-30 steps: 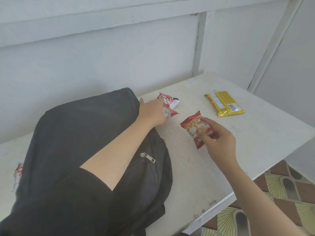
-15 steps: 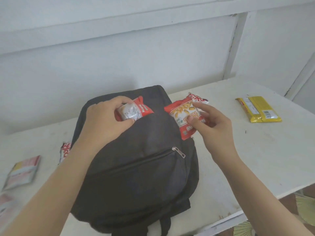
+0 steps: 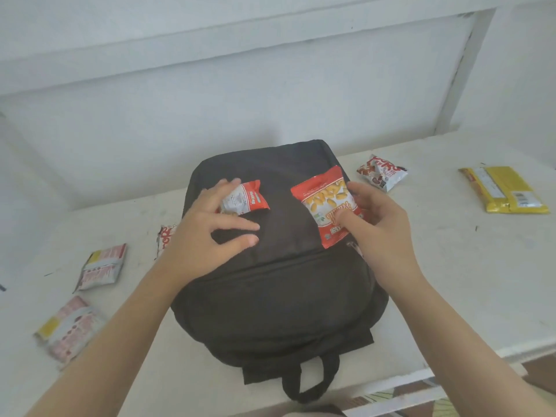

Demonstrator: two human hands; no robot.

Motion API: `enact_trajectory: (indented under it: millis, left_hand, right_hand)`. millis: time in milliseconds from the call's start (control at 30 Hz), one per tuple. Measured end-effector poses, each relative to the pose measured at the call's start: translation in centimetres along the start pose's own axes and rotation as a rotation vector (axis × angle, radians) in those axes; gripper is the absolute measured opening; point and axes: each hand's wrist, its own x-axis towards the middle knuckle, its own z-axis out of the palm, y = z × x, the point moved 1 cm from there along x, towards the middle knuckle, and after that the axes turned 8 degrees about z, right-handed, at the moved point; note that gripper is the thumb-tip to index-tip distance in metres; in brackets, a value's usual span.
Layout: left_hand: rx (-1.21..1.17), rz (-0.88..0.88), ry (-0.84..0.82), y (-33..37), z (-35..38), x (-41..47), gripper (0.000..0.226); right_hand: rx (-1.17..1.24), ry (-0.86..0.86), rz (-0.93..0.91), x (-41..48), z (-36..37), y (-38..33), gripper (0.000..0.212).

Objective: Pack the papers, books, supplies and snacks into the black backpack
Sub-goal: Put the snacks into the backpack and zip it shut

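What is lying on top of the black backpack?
Two snacks: a small packet, partly under the left hand, and a peanut packet pinched by the right hand. The backpack hides its contents.

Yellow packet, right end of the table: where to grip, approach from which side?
Probably pinch the yellow packet across its narrow width, mid-length, coming from above. It lies flat on the table, long and slim, both long edges free.

Red snack packets (image 3: 328, 206) over flat black backpack (image 3: 279, 296)
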Motion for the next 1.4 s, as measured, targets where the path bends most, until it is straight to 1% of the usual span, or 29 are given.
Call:
enact_trajectory:
  millis: [33,100,167,267,333,400,500,567,633,700,767,833,933,1033,1133,1233,1333,1400]
  left_hand:
    - [-0.009,0.008,-0.04,0.3,0.1,-0.4,0.023]
    - [0.0,0.02,-0.124,0.5,0.3,-1.1,0.031]
    - [0.035,0.045,-0.169,0.3,0.6,-1.5,0.035]
    - [0.038,0.095,-0.119,-0.2,1.1,-1.6,0.024]
    - [0.026,0.125,-0.067,-0.3,1.4,-1.6,0.016]
    - [-0.012,0.112,0.002,-0.2,1.4,-1.6,0.014]
    - [-0.08,0.051,0.118,0.0,0.9,-1.2,0.02]
    - [-0.081,0.085,0.159,0.2,0.5,-0.8,0.02]
    - [-0.077,0.143,0.187,0.4,0.2,-0.5,0.015]
    - [-0.073,0.184,0.223,0.5,0.0,-0.2,0.008]
    - [-0.073,0.216,0.258,0.5,-0.3,0.2,0.006]
    - [-0.075,0.242,0.278,0.6,-0.5,0.6,0.009]
    - [-0.081,0.288,0.297,0.5,-0.7,1.0,0.017]
    - [-0.088,0.31,0.315,0.5,-0.8,1.0,0.018]
    - [-0.07,0.33,0.329,0.5,-0.7,1.0,0.018]
    - [-0.04,0.352,0.357,0.5,-0.8,1.1,0.019]
    - [0.0,0.364,0.382,0.7,-1.0,1.4,0.018]
    - [0.013,0.374,0.394,0.7,-1.1,1.6,0.017]
  right_hand:
    - [-0.003,0.003,-0.006,-0.3,0.1,0.0,0.039]
    - [-0.011,0.002,-0.027,-1.1,0.2,-0.2,0.034]
    - [-0.024,-0.003,-0.071,-2.0,0.4,-0.4,0.033]
    - [-0.026,-0.026,-0.14,-3.3,0.7,-0.5,0.04]
    - [-0.075,-0.043,-0.194,-4.2,1.0,-0.3,0.044]
    - [-0.135,-0.056,-0.304,-5.2,1.2,-0.2,0.041]
    - [-0.258,-0.054,-0.56,-6.9,1.5,0.3,0.035]
    - [-0.456,0.013,-0.75,-7.6,1.7,0.9,0.03]
    - [-0.65,0.05,-0.92,-7.7,2.1,2.0,0.025]
    - [-0.77,0.022,-1.037,-7.4,2.6,2.8,0.021]
    - [-0.851,0.005,-1.094,-6.9,3.3,3.2,0.025]
    - [-0.941,-0.027,-1.072,-6.4,4.1,3.1,0.027]
    - [-1.051,-0.112,-0.936,-6.6,5.1,2.7,0.033]
    - [-1.176,-0.168,-0.832,-8.3,5.6,2.3,0.042]
    - [-1.185,-0.238,-0.753,-9.6,6.0,2.1,0.049]
    - [-1.212,-0.294,-0.654,-9.1,6.4,2.0,0.064]
    - [-1.23,-0.295,-0.618,-7.9,6.9,2.1,0.077]
    - [-1.24,-0.258,-0.605,-7.1,7.5,1.8,0.082]
